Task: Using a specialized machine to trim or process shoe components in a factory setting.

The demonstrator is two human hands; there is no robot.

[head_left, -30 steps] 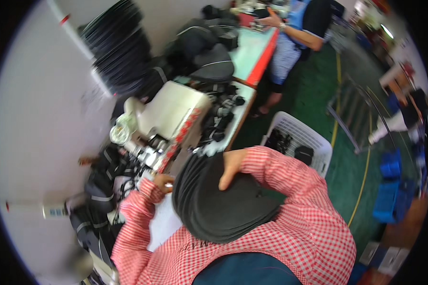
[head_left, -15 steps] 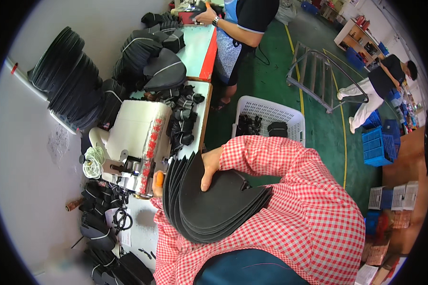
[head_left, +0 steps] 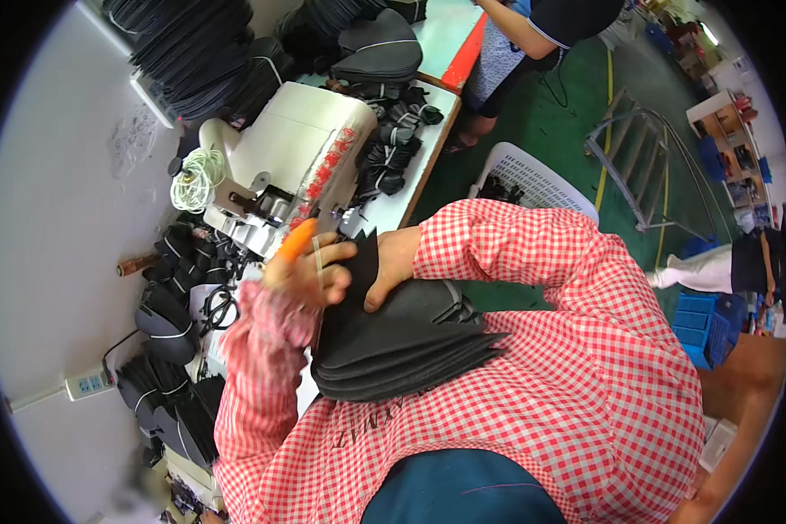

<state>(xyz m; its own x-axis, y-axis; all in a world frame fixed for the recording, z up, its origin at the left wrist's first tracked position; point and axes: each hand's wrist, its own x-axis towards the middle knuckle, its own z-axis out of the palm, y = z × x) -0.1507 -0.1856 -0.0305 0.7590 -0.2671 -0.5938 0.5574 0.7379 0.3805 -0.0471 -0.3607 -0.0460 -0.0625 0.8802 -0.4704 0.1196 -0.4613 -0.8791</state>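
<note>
Stack of curved black panels (head_left: 402, 360) rests against our checked shirt (head_left: 576, 367), near sewing machine (head_left: 293, 144); right hand (head_left: 395, 262) clasps its upper edge, probably keeping layers aligned. Left hand (head_left: 307, 272) half-curled beside it; whether gripping, we cannot tell.

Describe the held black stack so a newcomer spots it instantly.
Find the big cream machine near the wall, then look below it in the picture for the right hand. That hand grips the black stack, its layered edges fanned out against the red-checked shirt. Unlike the pale-banded black bundle lying at lower left, it's held up, and no band shows.
</note>
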